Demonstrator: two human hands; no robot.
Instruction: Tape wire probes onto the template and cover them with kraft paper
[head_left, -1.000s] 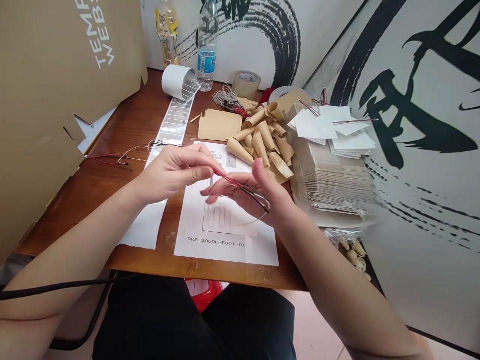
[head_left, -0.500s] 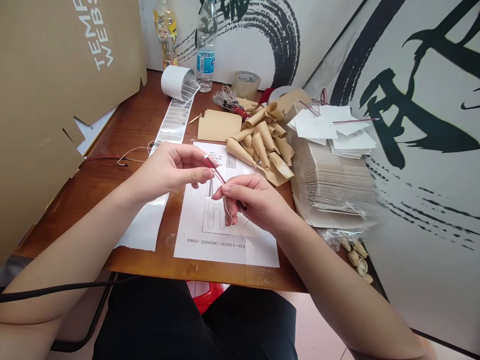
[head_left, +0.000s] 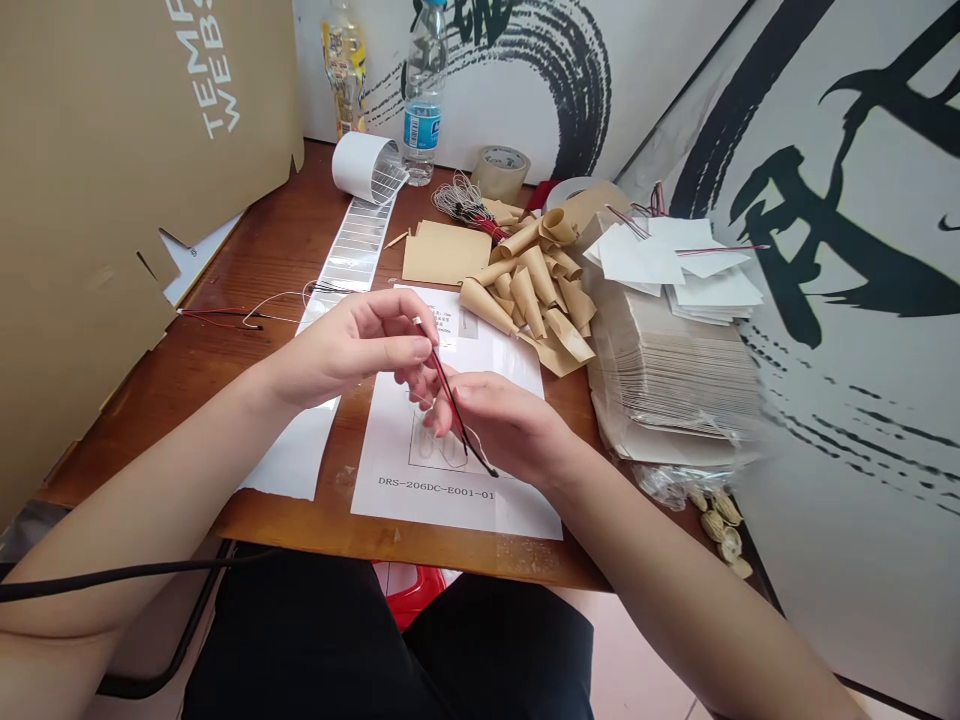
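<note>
A thin wire lead point(head_left: 454, 408) with red and black strands and a white end piece slants down between my hands, over a printed sheet point(head_left: 442, 500) with a line drawing. My left hand point(head_left: 375, 345) pinches its upper end between thumb and fingertips. Around the middle of the lead, my right hand point(head_left: 502, 410) curls loosely, with the wires across its fingers. The dark lower end hangs free below the right hand, beside a thin pale loop of wire. Part of the right fingers is hidden behind the lead and left hand.
A label strip point(head_left: 352, 245) runs from a roll point(head_left: 364, 168) at the back left. Rolled brown papers point(head_left: 532, 285), flat brown cards point(head_left: 446, 252) and bundled wires point(head_left: 465, 203) lie behind my hands. A bagged card stack point(head_left: 675, 370) stands right, a cardboard box point(head_left: 150, 150) left.
The right hand has loosened and slid on the lead, so its red-black strands and dark lower end now show. My left hand still pinches the upper end. The view has shifted slightly.
</note>
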